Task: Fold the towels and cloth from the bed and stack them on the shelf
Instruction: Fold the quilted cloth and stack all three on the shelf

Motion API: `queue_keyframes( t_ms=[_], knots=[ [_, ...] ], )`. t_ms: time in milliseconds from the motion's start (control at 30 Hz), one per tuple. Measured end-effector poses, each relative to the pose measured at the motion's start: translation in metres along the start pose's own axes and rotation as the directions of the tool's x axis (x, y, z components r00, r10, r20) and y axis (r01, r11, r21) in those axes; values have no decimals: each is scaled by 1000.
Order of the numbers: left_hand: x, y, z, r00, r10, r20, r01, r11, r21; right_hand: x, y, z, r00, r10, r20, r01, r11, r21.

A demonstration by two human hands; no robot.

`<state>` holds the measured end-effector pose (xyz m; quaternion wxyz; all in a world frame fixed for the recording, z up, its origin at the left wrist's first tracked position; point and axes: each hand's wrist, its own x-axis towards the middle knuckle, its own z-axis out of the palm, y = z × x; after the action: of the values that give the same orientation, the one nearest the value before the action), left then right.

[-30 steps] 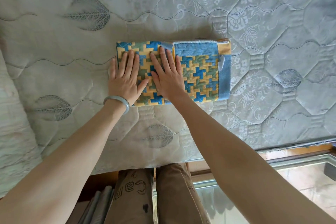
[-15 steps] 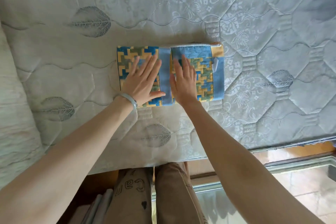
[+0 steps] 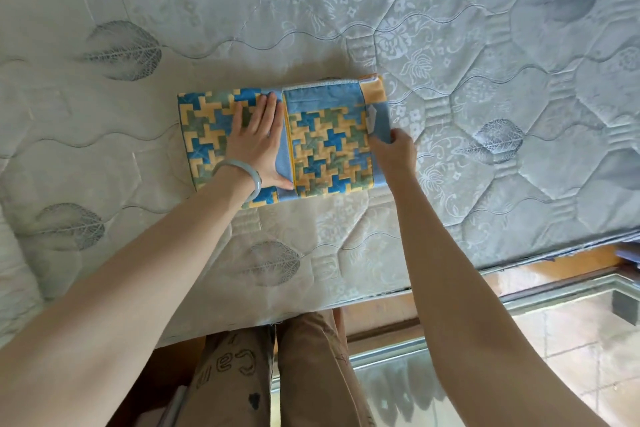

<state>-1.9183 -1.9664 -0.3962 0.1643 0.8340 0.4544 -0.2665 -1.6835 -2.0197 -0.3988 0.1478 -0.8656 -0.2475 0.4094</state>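
A folded towel [image 3: 329, 146] with a blue, yellow and green block pattern lies flat on the pale quilted mattress [image 3: 485, 45], as a long rectangle. My left hand [image 3: 258, 142], with a pale bangle on its wrist, presses flat on the towel's left half, fingers together. At the towel's right end, my right hand [image 3: 398, 149] pinches the blue border. A small white tag sticks out just above that hand. No shelf is in view.
The mattress's near edge [image 3: 346, 302] runs across the lower part of the view, above a wooden bed frame [image 3: 554, 263]. My legs in brown trousers [image 3: 304, 374] stand against it. At lower right lies a glass-topped surface [image 3: 519, 340] over tiled floor.
My right hand slid from the towel's middle to its right end and closed on the blue border. The left hand stayed pressed flat on the left half, shifting slightly rightward.
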Motion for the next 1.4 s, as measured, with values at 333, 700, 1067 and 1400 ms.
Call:
queue_keyframes(
  t_ms=[333,700,1067,1400],
  knots=[
    [-28,-7,-5,971,-52,-232,-60,890,-453,-81,-80,-22,925,-287,249,302,953,-26],
    [-91,-70,-28,909,-353,222,99,-334,-937,-170,-115,116,756,-553,351,636,748,-191],
    [-73,-82,9,813,-563,146,114,-91,-989,-116,-85,118,601,-799,21,770,572,-282],
    [-78,-67,36,826,-209,-523,-27,913,-407,-70,-45,158,556,-801,222,681,286,-675]
  ],
)
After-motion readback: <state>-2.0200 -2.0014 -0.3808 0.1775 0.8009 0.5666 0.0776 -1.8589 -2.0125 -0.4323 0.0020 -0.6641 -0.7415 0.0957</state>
